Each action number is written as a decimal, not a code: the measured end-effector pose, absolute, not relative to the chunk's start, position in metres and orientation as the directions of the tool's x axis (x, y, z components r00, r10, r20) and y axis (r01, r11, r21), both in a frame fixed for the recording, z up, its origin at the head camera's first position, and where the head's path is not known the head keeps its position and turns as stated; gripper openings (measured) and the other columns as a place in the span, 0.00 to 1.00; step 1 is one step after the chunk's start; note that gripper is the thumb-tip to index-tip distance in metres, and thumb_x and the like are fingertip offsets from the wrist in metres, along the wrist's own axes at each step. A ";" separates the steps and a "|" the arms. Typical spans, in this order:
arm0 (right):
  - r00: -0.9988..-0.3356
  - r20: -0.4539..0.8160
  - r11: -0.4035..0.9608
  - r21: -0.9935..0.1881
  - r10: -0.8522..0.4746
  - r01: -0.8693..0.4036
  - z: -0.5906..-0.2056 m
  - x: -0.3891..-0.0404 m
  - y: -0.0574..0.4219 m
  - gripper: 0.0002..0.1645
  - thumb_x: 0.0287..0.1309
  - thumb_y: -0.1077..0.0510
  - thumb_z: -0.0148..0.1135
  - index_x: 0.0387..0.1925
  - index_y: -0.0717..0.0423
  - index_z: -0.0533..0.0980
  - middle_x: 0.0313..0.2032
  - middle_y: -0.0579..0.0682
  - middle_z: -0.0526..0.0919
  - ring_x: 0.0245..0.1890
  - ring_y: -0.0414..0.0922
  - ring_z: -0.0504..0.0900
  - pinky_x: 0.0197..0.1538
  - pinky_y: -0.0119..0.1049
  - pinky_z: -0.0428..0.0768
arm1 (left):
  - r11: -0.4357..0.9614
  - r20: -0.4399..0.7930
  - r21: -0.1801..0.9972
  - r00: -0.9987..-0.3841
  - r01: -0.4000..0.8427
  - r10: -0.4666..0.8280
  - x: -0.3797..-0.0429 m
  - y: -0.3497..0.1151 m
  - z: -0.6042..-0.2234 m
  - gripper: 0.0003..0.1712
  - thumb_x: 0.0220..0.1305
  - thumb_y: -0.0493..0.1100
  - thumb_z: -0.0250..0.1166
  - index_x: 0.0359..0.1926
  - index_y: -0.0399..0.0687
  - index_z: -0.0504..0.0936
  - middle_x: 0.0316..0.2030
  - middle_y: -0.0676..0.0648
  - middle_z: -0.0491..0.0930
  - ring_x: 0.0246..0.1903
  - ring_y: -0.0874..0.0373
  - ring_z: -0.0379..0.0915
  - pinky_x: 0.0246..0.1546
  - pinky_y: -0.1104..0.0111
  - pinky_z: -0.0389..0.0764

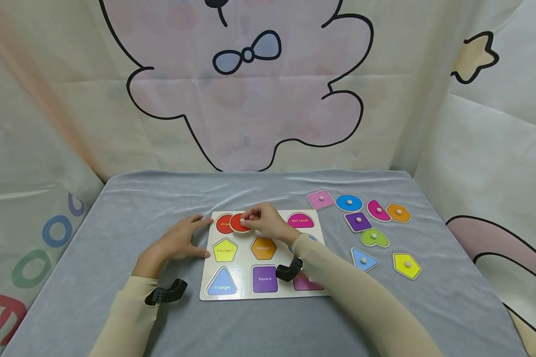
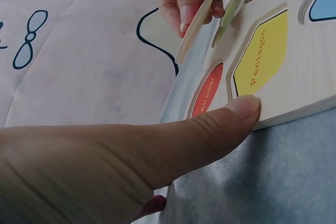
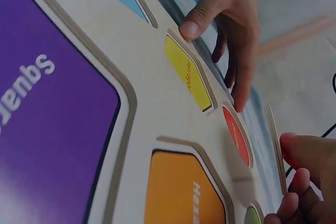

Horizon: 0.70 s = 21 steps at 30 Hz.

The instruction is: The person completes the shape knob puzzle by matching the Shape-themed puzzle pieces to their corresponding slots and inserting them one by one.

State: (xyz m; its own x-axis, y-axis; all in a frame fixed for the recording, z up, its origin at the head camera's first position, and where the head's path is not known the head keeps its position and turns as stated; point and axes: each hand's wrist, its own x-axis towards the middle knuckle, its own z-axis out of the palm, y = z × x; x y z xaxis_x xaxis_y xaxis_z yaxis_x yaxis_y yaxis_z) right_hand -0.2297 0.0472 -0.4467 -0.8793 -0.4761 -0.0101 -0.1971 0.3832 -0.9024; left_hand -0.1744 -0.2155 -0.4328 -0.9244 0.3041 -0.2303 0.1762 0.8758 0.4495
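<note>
A white wooden shape puzzle board (image 1: pixel 243 270) lies on the grey cloth, with coloured, labelled recesses. My right hand (image 1: pixel 271 223) pinches the small knob of a red circle puzzle piece (image 1: pixel 236 225). In the left wrist view that piece (image 2: pixel 193 34) is tilted and held above the board, apart from it. Just left of it, in the head view, is the red circular recess (image 1: pixel 223 224), partly covered. My left hand (image 1: pixel 178 240) is at the board's left edge, fingers extended. Its thumb (image 2: pixel 226 121) touches the edge near the yellow pentagon recess (image 2: pixel 265 59).
Several knobbed pieces lie right of the board: a pink four-sided piece (image 1: pixel 318 201), blue oval (image 1: pixel 345 204), magenta half round (image 1: pixel 376 212), orange hexagon (image 1: pixel 397 216), purple square (image 1: pixel 355 224), green heart (image 1: pixel 375 242), blue triangle (image 1: pixel 361 264) and yellow pentagon (image 1: pixel 413 270). A printed curtain (image 1: pixel 250 109) hangs behind.
</note>
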 end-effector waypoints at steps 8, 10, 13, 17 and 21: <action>-0.890 -0.029 0.423 -0.887 -0.454 -0.187 -0.449 -0.232 0.028 0.06 0.62 0.62 0.69 0.36 0.62 0.85 0.24 0.43 0.72 0.29 0.38 0.69 0.34 0.24 0.66 | 0.870 -0.227 0.458 -0.922 0.183 0.313 -0.175 -0.218 -0.436 0.53 0.49 0.57 0.80 0.75 0.54 0.66 0.76 0.31 0.57 0.74 0.30 0.52 0.68 0.30 0.59; -0.891 -0.029 0.430 -0.882 -0.454 -0.191 -0.448 -0.232 0.025 0.06 0.62 0.62 0.69 0.36 0.62 0.85 0.24 0.43 0.72 0.29 0.37 0.68 0.34 0.24 0.66 | 0.871 -0.232 0.457 -0.921 0.180 0.312 -0.175 -0.218 -0.436 0.53 0.49 0.57 0.80 0.75 0.54 0.66 0.76 0.32 0.56 0.74 0.30 0.52 0.67 0.30 0.60; -0.891 -0.037 0.434 -0.882 -0.452 -0.184 -0.448 -0.233 0.019 0.06 0.62 0.62 0.68 0.37 0.63 0.85 0.23 0.43 0.71 0.29 0.37 0.68 0.33 0.23 0.66 | 0.874 -0.233 0.454 -0.923 0.176 0.307 -0.176 -0.218 -0.436 0.53 0.50 0.57 0.79 0.75 0.54 0.66 0.76 0.32 0.56 0.74 0.30 0.52 0.68 0.31 0.60; -0.894 -0.051 0.440 -0.882 -0.444 -0.168 -0.449 -0.234 0.011 0.05 0.62 0.63 0.68 0.37 0.62 0.85 0.24 0.43 0.72 0.28 0.37 0.69 0.33 0.22 0.66 | 0.873 -0.227 0.453 -0.924 0.181 0.309 -0.175 -0.217 -0.434 0.53 0.50 0.56 0.80 0.75 0.53 0.66 0.76 0.31 0.57 0.74 0.29 0.53 0.68 0.31 0.61; -0.898 -0.055 0.452 -0.876 -0.436 -0.166 -0.450 -0.233 0.005 0.05 0.62 0.63 0.68 0.37 0.62 0.85 0.24 0.42 0.72 0.27 0.37 0.68 0.33 0.23 0.66 | 0.873 -0.226 0.452 -0.923 0.184 0.312 -0.174 -0.216 -0.432 0.53 0.50 0.56 0.79 0.75 0.52 0.66 0.76 0.31 0.57 0.74 0.29 0.53 0.67 0.31 0.60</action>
